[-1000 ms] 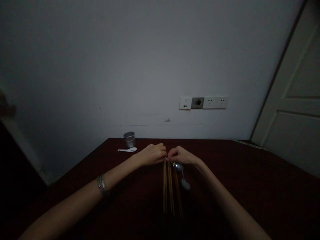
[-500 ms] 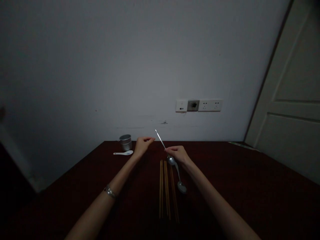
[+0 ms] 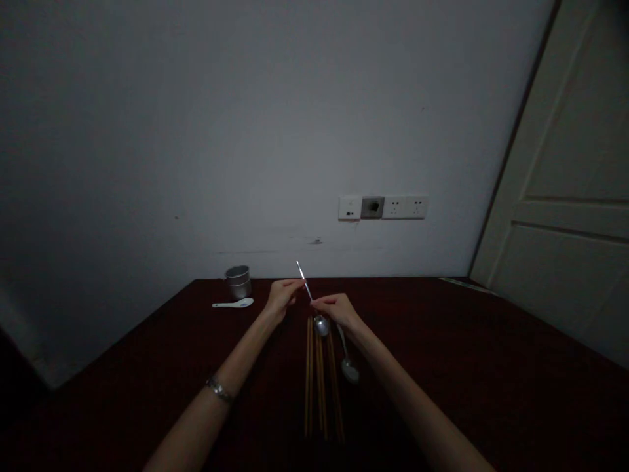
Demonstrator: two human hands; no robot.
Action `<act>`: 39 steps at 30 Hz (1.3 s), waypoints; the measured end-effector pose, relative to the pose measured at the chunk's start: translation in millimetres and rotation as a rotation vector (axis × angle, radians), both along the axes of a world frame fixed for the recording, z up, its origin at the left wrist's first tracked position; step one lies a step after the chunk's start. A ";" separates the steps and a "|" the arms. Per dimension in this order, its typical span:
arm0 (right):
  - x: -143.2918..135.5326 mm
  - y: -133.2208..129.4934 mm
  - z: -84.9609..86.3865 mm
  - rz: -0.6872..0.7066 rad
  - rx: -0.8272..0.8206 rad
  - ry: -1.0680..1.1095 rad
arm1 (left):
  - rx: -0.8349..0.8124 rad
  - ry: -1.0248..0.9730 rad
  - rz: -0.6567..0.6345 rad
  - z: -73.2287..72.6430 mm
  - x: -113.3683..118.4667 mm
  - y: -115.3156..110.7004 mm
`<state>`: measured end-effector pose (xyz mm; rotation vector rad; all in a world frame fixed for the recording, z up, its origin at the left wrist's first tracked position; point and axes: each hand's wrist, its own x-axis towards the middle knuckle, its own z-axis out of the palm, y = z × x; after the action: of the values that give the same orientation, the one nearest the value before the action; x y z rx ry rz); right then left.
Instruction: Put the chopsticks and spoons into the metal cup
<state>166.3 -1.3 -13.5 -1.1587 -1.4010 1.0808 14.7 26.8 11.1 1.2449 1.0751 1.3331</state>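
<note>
Fingers of the right hand (image 3: 335, 308) pinched a metal spoon (image 3: 314, 308) above the chopsticks (image 3: 319, 373); the left hand (image 3: 281, 295), loosely curled, touched its handle. Such a light grip could have dropped it onto them.

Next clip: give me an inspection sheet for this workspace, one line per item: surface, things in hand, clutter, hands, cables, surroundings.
Surface: dark red table, dimly lit.
Things in hand: metal spoon held tilted, bowl down near the table and handle up; wooden chopsticks lie side by side pointing away from the person; second metal spoon lies right of them.
Clutter: metal cup at the far left edge, white ceramic spoon lying in front of it.
Hands: right hand pinches the tilted spoon's handle; left hand has its fingertips at the handle's upper part, contact unclear; bracelet on the left wrist.
Cables: nothing seen.
Surroundings: grey wall with a socket strip; door at right.
</note>
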 end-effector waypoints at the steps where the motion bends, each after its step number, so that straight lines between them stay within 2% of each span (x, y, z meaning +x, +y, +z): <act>1: 2.2 -0.4 0.9 0.040 0.000 -0.023 | -0.001 -0.002 -0.011 -0.7 0.1 -0.3; 5: 19.0 0.1 6.7 0.213 0.003 -0.130 | -0.002 -0.015 -0.055 -4.0 5.1 -3.6; 7: 30.2 1.4 11.0 0.228 -0.024 -0.146 | -0.015 -0.006 -0.072 -4.8 11.3 -8.0; 13: 55.5 -2.7 35.8 0.067 -0.076 0.005 | -0.033 0.023 -0.206 -1.6 35.8 -32.0; 19: 58.0 -13.0 55.5 -0.005 -0.037 0.058 | -0.061 0.051 -0.290 -0.8 52.6 -50.3; 31: 63.8 -11.2 47.5 -0.003 -0.087 0.073 | -0.020 0.128 -0.328 -14.6 56.5 -50.3; 35: 78.8 -5.2 39.2 -0.041 -0.128 0.094 | -0.014 0.134 -0.298 -18.5 46.6 -37.7; 39: 101.9 0.5 22.1 -0.099 -0.216 0.090 | -0.071 0.067 -0.203 -32.8 29.7 -14.5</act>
<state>268.3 -0.8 8.7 -1.3026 -1.1661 1.2206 44.4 12.3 -21.7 1.3163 1.0041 1.0978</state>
